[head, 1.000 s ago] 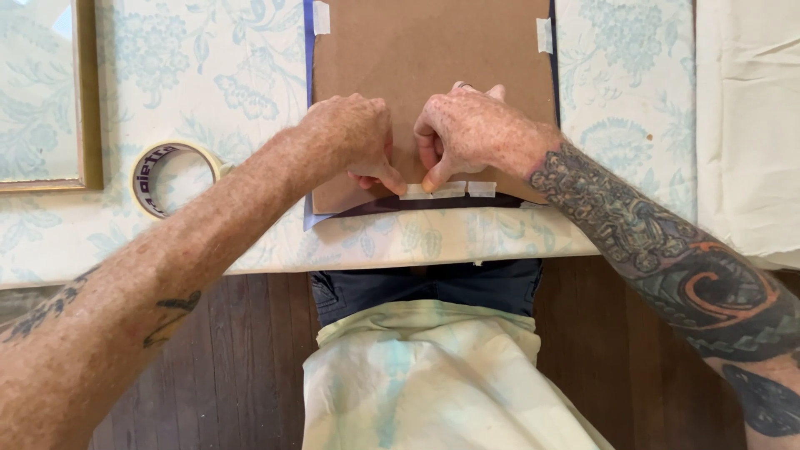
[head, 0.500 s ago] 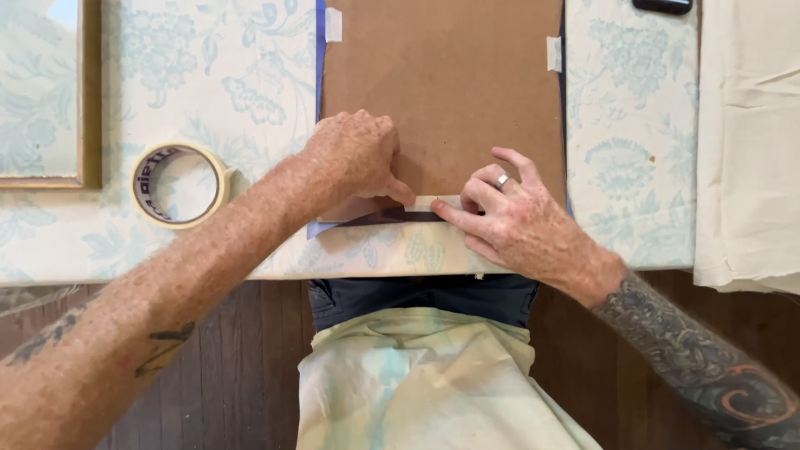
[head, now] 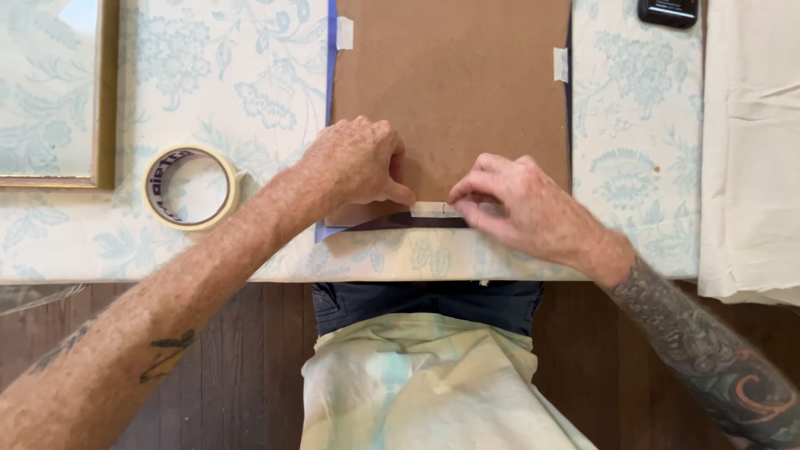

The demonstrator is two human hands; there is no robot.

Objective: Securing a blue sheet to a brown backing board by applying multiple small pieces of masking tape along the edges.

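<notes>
Head view: brown backing board (head: 454, 92) lies flat on the floral worktop (head: 250, 75), dead centre toward 12 o'clock. Left hand (head: 354, 162) is curled, thumb pressing the little strip of masking tape (head: 435, 208) on the board's near edge. Right hand (head: 521, 204) pinches the same strip from 3 o'clock. Tape roll (head: 190, 185) sits out at 9 o'clock, a gold frame (head: 104, 96) beyond it.
</notes>
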